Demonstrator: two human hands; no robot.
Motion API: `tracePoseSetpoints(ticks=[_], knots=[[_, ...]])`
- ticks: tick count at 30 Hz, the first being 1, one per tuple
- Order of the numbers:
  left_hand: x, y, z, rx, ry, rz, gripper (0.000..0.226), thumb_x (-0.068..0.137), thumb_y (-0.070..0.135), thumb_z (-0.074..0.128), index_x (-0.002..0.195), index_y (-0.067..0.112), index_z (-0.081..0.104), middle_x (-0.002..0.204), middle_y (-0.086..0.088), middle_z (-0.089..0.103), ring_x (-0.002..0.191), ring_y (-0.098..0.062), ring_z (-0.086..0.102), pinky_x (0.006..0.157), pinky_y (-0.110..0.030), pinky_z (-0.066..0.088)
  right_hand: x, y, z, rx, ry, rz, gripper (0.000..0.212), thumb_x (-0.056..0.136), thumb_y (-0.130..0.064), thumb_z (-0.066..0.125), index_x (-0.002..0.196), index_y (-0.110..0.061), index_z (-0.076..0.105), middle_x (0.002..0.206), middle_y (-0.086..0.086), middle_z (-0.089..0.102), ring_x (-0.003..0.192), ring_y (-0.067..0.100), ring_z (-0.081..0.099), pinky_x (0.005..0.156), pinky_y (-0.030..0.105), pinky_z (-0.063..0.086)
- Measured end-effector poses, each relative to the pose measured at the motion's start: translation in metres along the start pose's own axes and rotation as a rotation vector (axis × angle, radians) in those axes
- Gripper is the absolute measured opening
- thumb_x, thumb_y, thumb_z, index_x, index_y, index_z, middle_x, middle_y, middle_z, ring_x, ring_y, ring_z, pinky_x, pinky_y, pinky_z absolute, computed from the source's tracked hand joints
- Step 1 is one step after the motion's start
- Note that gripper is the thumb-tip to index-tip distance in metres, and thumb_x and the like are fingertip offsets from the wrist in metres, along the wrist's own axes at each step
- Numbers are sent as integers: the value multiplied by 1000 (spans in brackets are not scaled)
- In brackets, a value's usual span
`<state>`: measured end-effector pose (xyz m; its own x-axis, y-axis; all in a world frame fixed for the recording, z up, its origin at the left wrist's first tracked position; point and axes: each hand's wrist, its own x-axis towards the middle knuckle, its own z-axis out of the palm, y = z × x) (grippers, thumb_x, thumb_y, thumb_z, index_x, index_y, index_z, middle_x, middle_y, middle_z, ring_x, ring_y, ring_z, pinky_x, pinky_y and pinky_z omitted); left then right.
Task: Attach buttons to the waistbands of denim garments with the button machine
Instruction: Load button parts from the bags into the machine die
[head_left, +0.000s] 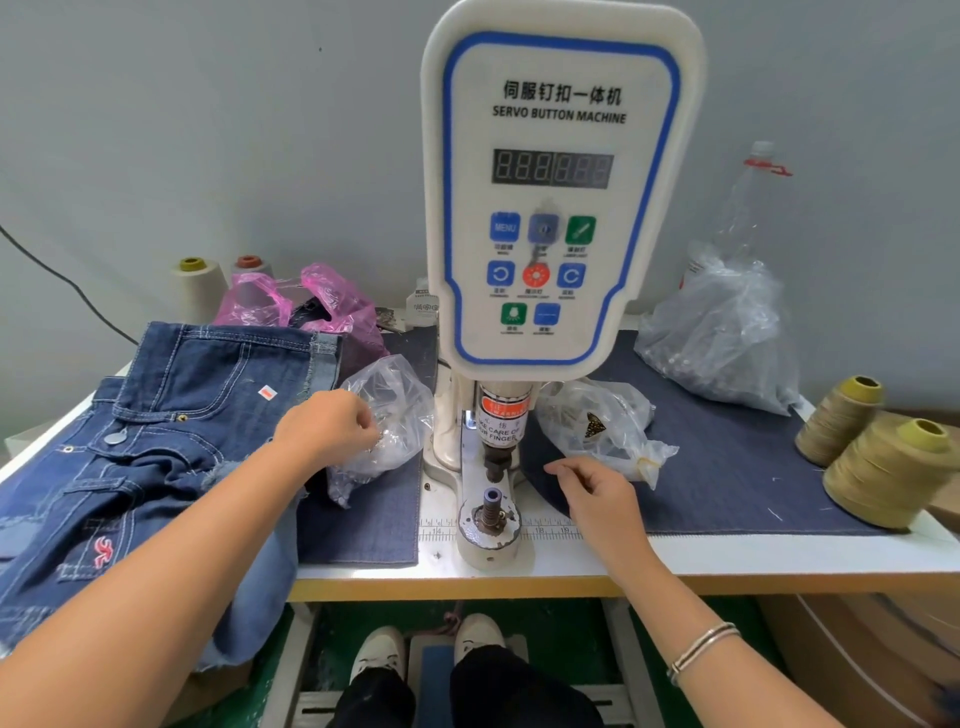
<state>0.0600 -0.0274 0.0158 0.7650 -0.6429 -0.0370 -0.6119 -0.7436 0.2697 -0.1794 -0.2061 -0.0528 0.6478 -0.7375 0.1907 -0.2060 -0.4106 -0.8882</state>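
The left hand (332, 421) is reaching into a clear bag (387, 415), fingers curled — seemingly picking a button. The right hand (597, 491) is hanging loosely curled, holding nothing. Jeans (156, 415) are lying on the desk (727, 553) left of the button machine (556, 208) — nothing under its press yet.

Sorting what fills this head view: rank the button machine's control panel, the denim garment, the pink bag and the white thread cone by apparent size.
1. denim garment, though nearness inflates it
2. control panel
3. pink bag
4. white thread cone
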Motion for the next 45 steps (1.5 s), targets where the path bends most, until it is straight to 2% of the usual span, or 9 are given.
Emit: tracePoseSetpoints(ticks=[3, 6, 13, 21, 28, 33, 36, 40, 45], knots=[[-2, -2, -3, -180, 41, 52, 18, 87, 26, 61, 73, 17, 69, 70, 2, 66, 69, -18, 60, 66, -34, 49, 0, 1, 0, -2, 4, -6, 22, 97, -14, 54, 93, -30, 68, 90, -26, 63, 88, -21, 53, 70, -3, 38], [-15, 4, -3, -377, 126, 147, 19, 90, 27, 64, 72, 20, 67, 51, 10, 53, 48, -2, 46, 52, -19, 37, 0, 2, 1, -4, 2, -12, 23, 97, -14, 54, 92, -31, 67, 90, -26, 63, 87, -22, 52, 70, -4, 37], [-59, 23, 16, -730, 36, 289, 13, 91, 15, 66, 79, 18, 68, 52, 13, 53, 47, 0, 42, 49, -10, 34, -4, -5, -1, 8, 4, -16, 21, 97, -12, 54, 97, -26, 70, 92, -25, 62, 85, -21, 53, 71, -2, 39], [-79, 45, 33, -640, -130, 447, 11, 88, 20, 69, 79, 26, 69, 69, -3, 63, 60, -1, 48, 59, -15, 40, -42, -32, 10, 82, -162, -293, 26, 91, -10, 64, 96, -35, 68, 85, -17, 65, 78, 9, 62, 67, 17, 49], [-79, 60, 31, -538, -30, 511, 20, 86, 27, 68, 72, 39, 63, 65, 7, 55, 62, -4, 47, 61, -31, 43, -42, -45, 17, 138, -158, -287, 26, 89, -12, 66, 92, -37, 66, 80, -9, 65, 76, 11, 59, 68, 14, 48], [-77, 66, 29, -478, 15, 530, 35, 85, 28, 68, 62, 46, 50, 61, 20, 52, 59, -4, 46, 57, -26, 37, -40, -44, 19, 23, -110, -327, 18, 87, -13, 70, 90, -30, 68, 76, -16, 62, 76, 7, 58, 65, 12, 46], [-76, 68, 30, -477, 34, 528, 37, 85, 30, 69, 61, 47, 48, 65, 27, 53, 59, -4, 46, 56, -23, 37, -37, -38, 19, -49, -77, -367, 9, 86, -16, 71, 94, -18, 73, 77, -6, 66, 73, 12, 58, 64, 15, 48], [-77, 68, 31, -496, 44, 519, 39, 86, 29, 70, 60, 47, 48, 65, 24, 55, 59, -2, 47, 54, -18, 35, -37, -33, 18, -28, -79, -379, 8, 88, -16, 68, 94, -18, 72, 79, -6, 68, 74, 10, 60, 66, 14, 48], [-76, 74, 22, -344, 36, 535, 36, 86, 30, 69, 61, 43, 46, 60, 14, 47, 57, -2, 45, 55, -19, 33, -34, -23, 8, 178, 36, -184, 20, 92, -12, 61, 87, -31, 65, 83, -15, 68, 80, 3, 63, 70, 14, 49]])
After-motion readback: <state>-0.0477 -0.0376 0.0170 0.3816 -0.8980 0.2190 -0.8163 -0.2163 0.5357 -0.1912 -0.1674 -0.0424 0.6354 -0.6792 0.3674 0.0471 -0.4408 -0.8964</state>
